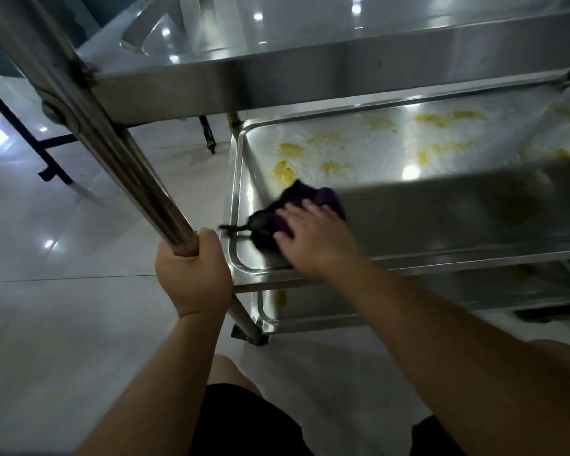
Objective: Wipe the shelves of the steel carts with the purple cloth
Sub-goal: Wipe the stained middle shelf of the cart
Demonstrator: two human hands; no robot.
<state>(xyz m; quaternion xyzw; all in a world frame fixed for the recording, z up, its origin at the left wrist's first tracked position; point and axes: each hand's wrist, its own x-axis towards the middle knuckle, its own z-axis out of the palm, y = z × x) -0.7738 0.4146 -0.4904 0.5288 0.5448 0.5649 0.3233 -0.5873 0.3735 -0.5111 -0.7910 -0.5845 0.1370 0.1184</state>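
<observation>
Black shorts and a bare knee sit at the bottom of the view, closest to the camera, with both forearms reaching forward above them. On the left lies a pale tiled floor that carries bright reflections, and a dark metal frame stands on it farther back.

Next comes the left hand, its fingers curled tightly round the shiny round upright post of the stainless steel cart, just beside the near corner of the middle shelf. That post slants up to the top shelf, which crosses the upper part of the view.

To the right, the right hand lies flat with straight, spread fingers on the crumpled purple cloth, pressing it onto the middle shelf near its front left corner. A dark tail of the cloth trails left over the shelf rim. Beyond the cloth, yellow smears are scattered over the tray surface toward the right and the back.

Below, the bottom shelf shows one yellow spot at its left end, and a caster wheel sits under the corner leg.
</observation>
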